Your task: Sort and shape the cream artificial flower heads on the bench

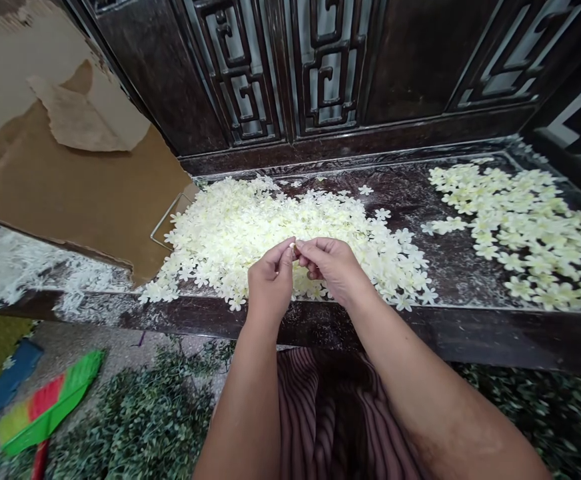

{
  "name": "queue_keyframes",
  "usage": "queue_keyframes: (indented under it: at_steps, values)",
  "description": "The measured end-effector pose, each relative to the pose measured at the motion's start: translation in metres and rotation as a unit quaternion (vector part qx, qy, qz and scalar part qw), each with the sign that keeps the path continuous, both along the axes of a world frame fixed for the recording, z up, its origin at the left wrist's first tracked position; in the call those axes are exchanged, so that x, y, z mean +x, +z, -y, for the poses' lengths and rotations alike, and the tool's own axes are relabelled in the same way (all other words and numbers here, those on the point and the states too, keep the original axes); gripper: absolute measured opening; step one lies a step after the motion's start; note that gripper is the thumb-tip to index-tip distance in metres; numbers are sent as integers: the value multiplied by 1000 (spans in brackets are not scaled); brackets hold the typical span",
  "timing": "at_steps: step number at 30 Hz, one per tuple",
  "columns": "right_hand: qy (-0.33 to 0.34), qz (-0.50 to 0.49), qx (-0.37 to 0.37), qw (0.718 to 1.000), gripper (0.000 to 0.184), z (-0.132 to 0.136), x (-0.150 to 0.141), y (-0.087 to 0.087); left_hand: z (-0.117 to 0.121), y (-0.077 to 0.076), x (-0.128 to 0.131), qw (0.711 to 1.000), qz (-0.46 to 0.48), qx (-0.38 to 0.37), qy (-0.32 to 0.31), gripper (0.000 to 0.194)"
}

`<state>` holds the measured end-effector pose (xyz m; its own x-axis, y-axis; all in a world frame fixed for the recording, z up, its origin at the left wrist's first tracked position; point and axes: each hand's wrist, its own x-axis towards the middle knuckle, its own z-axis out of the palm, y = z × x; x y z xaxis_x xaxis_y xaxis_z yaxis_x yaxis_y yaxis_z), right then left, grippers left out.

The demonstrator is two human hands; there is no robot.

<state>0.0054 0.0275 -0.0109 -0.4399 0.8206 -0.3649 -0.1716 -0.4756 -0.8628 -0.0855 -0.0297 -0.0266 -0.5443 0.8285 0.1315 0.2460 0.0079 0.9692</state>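
Observation:
My left hand (270, 277) and my right hand (331, 265) meet over a dark wooden bench seat (420, 200). Both pinch one small pale flower piece (294, 249) between their fingertips. Under and behind the hands lies a big heap of cream artificial flower petals (230, 233). A second, looser spread of cream flowers (520, 227) covers the right part of the seat. My striped skirt (330, 413) shows between my forearms.
Torn brown cardboard (80, 187) lies at the left, with white leafy pieces (15, 267) beside it. Green artificial foliage (140, 413) covers the floor below the bench. A colourful broom head (45, 407) lies at the lower left. The carved bench back (320, 67) rises behind.

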Motion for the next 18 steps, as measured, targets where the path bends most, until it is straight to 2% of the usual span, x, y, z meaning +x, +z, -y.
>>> queue_keyframes:
  at_steps: [3, 18]
  values:
    - [5, 2, 4, 1000, 20, -3, 3, -1, 2, -3, -2, 1000, -6, -9, -28, 27]
    - [9, 0, 6, 1000, 16, -4, 3, -3, 3, -4, -4, 999, -7, -17, -32, 27]
